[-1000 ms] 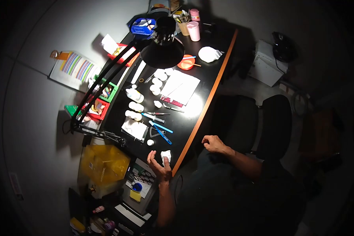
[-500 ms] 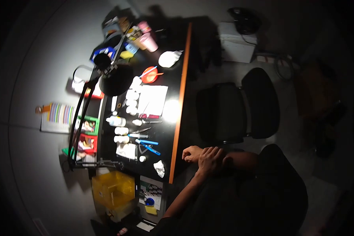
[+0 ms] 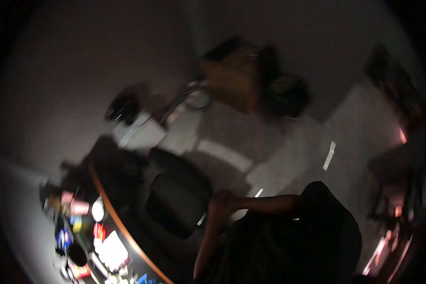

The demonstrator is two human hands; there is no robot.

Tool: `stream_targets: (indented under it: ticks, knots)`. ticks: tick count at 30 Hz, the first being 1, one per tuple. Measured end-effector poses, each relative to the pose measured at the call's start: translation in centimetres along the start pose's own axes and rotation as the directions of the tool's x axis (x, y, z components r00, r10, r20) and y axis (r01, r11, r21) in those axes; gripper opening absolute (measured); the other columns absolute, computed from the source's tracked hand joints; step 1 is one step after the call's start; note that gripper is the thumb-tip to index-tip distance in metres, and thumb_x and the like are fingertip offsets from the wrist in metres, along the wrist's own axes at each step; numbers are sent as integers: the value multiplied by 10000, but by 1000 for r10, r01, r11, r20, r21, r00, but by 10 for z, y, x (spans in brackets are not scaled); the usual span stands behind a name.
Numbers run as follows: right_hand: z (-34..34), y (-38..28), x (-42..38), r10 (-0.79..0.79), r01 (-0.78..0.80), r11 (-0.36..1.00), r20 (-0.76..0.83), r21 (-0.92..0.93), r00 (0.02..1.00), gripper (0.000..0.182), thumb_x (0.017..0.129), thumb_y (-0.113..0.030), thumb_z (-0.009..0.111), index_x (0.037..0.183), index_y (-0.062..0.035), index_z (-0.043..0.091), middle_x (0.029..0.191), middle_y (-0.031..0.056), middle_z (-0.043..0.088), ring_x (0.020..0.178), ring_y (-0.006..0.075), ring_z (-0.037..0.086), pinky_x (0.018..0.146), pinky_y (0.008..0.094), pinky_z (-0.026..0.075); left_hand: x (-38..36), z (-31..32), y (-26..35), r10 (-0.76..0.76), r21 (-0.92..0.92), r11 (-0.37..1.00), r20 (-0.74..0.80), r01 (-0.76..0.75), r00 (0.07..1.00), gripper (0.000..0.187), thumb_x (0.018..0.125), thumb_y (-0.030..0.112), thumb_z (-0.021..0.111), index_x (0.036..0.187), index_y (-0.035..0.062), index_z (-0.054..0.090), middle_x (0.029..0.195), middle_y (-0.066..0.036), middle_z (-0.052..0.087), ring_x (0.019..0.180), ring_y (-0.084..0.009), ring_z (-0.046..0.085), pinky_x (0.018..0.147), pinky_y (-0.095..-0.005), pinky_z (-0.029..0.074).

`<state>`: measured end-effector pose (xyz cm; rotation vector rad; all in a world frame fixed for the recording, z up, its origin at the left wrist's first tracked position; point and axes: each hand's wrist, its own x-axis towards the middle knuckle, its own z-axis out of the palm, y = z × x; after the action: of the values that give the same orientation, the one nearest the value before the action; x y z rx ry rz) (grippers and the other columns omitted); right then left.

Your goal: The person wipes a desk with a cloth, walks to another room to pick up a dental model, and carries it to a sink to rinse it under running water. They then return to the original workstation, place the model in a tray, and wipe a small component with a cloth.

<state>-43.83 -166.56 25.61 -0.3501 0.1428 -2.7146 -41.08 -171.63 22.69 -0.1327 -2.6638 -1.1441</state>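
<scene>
In the dim middle of the head view, my left hand and my right hand are together, overlapping near the wrists. Motion and darkness smear the fingers of both. My left forearm comes up from the bottom, while the right one reaches in from the right. Both hands appear beside the dark chair, overlapping its right edge in this view.
At lower left stands the lit black desk with an orange edge. It carries a white sheet, a red dish, a pink cup and a crumpled white bundle. Beyond the chair are a white box and a brown box.
The view has swung right, so the desk has shifted to the lower left and more floor shows. My hands stay together, now appearing beside the chair instead of by the desk edge.
</scene>
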Motion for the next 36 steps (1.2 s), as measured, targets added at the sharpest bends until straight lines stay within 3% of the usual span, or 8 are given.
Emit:
stream_targets:
  ticks: [2,4,10,13,16,21,25,36]
  knots:
    - [-37,-101,12,356,-187,566,33,-803,934,199,906,-212,561,1012,-69,650,926,100,660,920,243,640,865,392,507,13,47,-35,-81,-129,985,232,113,969,273,926,232,550,1060,14,645,1060,-218,644,1008,-404,610,924,-483,455]
    - [-61,-203,11,494,-240,-369,-408,-898,768,217,882,-144,594,1059,-49,675,964,127,699,932,261,673,831,372,521,55,38,-7,-68,-36,994,549,105,833,345,1001,267,440,1162,24,623,1126,-244,632,1116,-395,587,945,-434,449]
    - [-27,-435,-9,-248,-376,-69,-349,-924,904,148,903,-67,605,1031,-31,670,925,88,690,849,178,639,780,333,514,135,78,-28,-353,143,928,631,344,691,392,958,350,576,1183,36,644,1161,-192,675,1087,-340,647,922,-412,492]
    - [127,-519,-13,-619,-111,-391,172,-913,766,134,892,-71,647,1021,-40,668,953,82,667,842,174,616,760,320,494,187,106,-38,-294,174,955,680,242,672,395,951,354,594,1187,40,644,1109,-178,701,1021,-323,681,883,-402,519]
    - [266,-547,-34,-480,-90,-871,798,-483,364,223,897,-210,611,1026,-31,645,1041,132,583,973,291,541,882,405,425,257,136,12,-275,200,961,721,189,637,397,943,344,611,1192,35,638,1122,-189,694,1020,-324,682,878,-403,522]
    - [371,-587,-28,145,30,-986,767,162,626,257,928,-270,597,1105,-84,605,1087,100,563,1013,258,525,904,408,420,368,227,49,-137,132,990,810,51,570,439,944,363,604,1220,22,618,1151,-201,678,1042,-361,667,892,-422,521]
    - [353,-654,27,169,-32,-961,677,274,716,287,937,-295,590,1149,-102,585,1109,94,560,1040,251,520,916,407,419,465,360,38,164,86,879,870,-469,466,500,961,421,542,1274,33,587,1212,-242,637,1168,-410,581,1004,-485,448]
    - [356,-835,11,20,-239,-908,606,344,795,377,963,-363,572,1270,-149,530,1167,78,551,1114,233,506,947,405,415,616,587,320,364,-223,741,926,-633,99,480,974,395,535,1294,37,551,1222,-224,615,1164,-390,567,987,-486,450]
